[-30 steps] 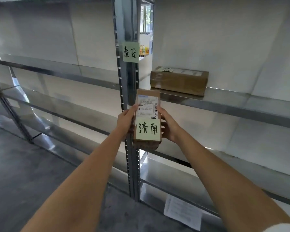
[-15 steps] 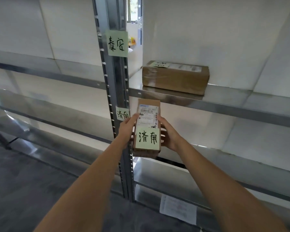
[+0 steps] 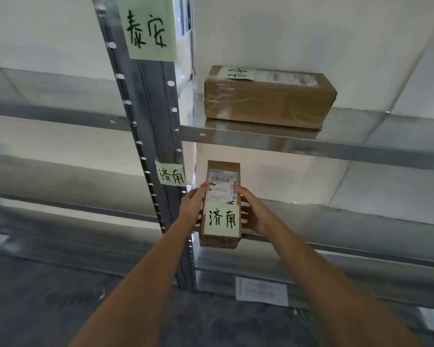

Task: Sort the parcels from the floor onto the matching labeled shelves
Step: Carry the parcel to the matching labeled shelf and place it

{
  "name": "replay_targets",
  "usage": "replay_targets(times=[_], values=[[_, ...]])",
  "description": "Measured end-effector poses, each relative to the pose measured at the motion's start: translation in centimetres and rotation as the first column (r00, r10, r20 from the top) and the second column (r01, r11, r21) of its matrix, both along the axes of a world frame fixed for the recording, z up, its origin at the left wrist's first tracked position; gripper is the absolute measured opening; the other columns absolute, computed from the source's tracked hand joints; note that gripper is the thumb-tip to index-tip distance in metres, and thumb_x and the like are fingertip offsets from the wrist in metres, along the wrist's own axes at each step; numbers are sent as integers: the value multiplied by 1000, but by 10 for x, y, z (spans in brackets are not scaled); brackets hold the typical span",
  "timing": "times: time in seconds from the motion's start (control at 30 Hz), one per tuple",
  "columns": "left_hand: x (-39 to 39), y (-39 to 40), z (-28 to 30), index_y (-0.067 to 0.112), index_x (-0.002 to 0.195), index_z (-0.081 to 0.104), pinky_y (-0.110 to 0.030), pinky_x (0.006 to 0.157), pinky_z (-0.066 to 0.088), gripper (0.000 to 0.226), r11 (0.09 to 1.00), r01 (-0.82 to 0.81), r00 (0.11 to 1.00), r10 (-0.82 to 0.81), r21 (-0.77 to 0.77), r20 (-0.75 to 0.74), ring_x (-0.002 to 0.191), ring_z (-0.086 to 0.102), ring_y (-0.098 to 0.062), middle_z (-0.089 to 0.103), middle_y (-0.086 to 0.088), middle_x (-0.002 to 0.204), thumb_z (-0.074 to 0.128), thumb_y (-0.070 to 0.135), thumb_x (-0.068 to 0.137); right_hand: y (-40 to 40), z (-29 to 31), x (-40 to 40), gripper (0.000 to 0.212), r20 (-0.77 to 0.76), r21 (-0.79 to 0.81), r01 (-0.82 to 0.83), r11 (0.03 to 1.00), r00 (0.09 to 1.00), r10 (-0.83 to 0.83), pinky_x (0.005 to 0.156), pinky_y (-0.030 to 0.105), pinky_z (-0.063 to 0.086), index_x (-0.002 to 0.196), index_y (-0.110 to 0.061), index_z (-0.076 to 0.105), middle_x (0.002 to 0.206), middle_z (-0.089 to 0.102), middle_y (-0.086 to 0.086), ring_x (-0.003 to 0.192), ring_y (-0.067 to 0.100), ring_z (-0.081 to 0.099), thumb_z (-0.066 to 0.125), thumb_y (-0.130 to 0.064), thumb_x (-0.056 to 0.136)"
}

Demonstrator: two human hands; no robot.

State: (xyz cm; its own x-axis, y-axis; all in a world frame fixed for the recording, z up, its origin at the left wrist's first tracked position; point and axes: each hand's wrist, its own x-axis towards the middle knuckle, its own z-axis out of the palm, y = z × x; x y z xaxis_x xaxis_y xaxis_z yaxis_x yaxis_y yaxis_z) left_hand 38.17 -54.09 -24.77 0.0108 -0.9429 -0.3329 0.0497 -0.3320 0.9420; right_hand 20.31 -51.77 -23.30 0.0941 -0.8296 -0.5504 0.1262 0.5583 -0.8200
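A small brown parcel (image 3: 223, 194) with a white shipping label and a green note reading 济南 is held between both hands. My left hand (image 3: 193, 206) grips its left side and my right hand (image 3: 251, 213) grips its right side. The parcel's far end reaches over the front edge of the middle shelf (image 3: 336, 216). On the steel upright (image 3: 150, 101) to the left, a small green label 济南 (image 3: 171, 174) marks this level. A larger green label 泰安 (image 3: 149, 30) marks the level above, where a long brown parcel (image 3: 268, 101) with its own green note lies.
The upper shelf's front rail (image 3: 311, 144) runs just above the held parcel. A white paper sheet (image 3: 261, 290) lies on the lowest shelf. Shelves to the left of the upright (image 3: 48, 116) hold nothing visible. Dark grey floor (image 3: 48, 309) lies below.
The view has closed in on the shelving. The parcel in both hands has moved forward and right, from in front of the upright to the edge of the middle shelf.
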Motion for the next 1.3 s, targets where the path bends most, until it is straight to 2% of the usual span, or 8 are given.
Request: replay_targets(times=[0.23, 0.37, 0.5, 0.67, 0.87, 1.07, 1.17, 1.3], values=[[-18, -21, -35, 14, 83, 68, -28, 57, 57, 30, 990, 88, 996, -88, 107, -2, 63, 72, -22, 75, -10, 79, 63, 42, 93, -18, -41, -20, 68, 43, 126, 90, 988, 994, -96, 80, 41, 56, 121, -11, 65, 96, 69, 12, 67, 19, 68, 70, -66, 83], [-30, -29, -40, 14, 84, 69, -25, 53, 56, 33, 985, 112, 992, -119, 131, 46, 60, 71, -20, 75, -7, 74, 62, 45, 93, -26, -50, -32, 69, 13, 133, 127, 983, 991, -130, 78, 40, 58, 126, -13, 62, 118, 68, 17, 103, 33, 67, 70, -66, 82], [-37, -42, -38, 9, 102, 66, -31, 61, 58, 45, 973, 92, 995, -83, 214, -50, 75, 68, -25, 72, -11, 92, 55, 53, 94, -35, -52, -41, 83, 33, 115, 227, 967, 972, -232, 77, 43, 63, 137, -15, 52, 121, 66, 19, 100, 32, 67, 78, -63, 75], [-26, -54, -52, 15, 123, 58, -53, 98, 50, 65, 926, 52, 998, -35, 374, -52, 108, 61, -32, 63, -14, 120, 41, 70, 92, -41, -62, -58, 107, 151, 97, 427, 899, 886, -438, 93, 65, 55, 160, -41, -1, 121, 53, 17, 103, 37, 62, 78, -33, 89], [-35, -70, -64, 7, 115, 60, -51, 96, 54, 44, 935, -98, 989, 130, 340, -73, 107, 66, -34, 68, -16, 113, 56, 46, 96, -44, -72, -60, 85, 206, 149, 519, 842, 816, -540, 79, 66, 60, 148, -26, 21, 137, 45, 17, 126, 44, 53, 80, -18, 86], [-42, -83, -64, 13, 102, 65, -42, 102, 49, 17, 959, -62, 997, 70, 278, -21, 111, 64, -30, 68, -13, 121, 54, 25, 97, -44, -87, -64, 111, -184, 57, 479, 876, 867, -463, 107, 52, 51, 147, 0, 33, 139, 57, 19, 121, 34, 60, 93, -44, 66], [-47, -89, -65, 12, 132, 57, -36, 97, 50, 33, 981, 18, 1000, -19, 192, 2, 114, 61, -26, 65, -12, 127, 52, 15, 99, -45, -90, -66, 91, -262, 54, 438, 897, 873, -411, 110, 50, 49, 147, 3, 32, 144, 52, 21, 129, 35, 56, 86, -32, 82], [-46, -97, -73, 17, 140, 53, -41, 106, 47, 38, 989, 79, 985, -96, 122, 142, 120, 59, -26, 65, -10, 130, 48, 20, 103, -47, -97, -67, 96, -293, 48, 384, 922, 888, -354, 109, 51, 51, 142, 3, 42, 130, 58, 13, 126, 34, 59, 85, -53, 76]])
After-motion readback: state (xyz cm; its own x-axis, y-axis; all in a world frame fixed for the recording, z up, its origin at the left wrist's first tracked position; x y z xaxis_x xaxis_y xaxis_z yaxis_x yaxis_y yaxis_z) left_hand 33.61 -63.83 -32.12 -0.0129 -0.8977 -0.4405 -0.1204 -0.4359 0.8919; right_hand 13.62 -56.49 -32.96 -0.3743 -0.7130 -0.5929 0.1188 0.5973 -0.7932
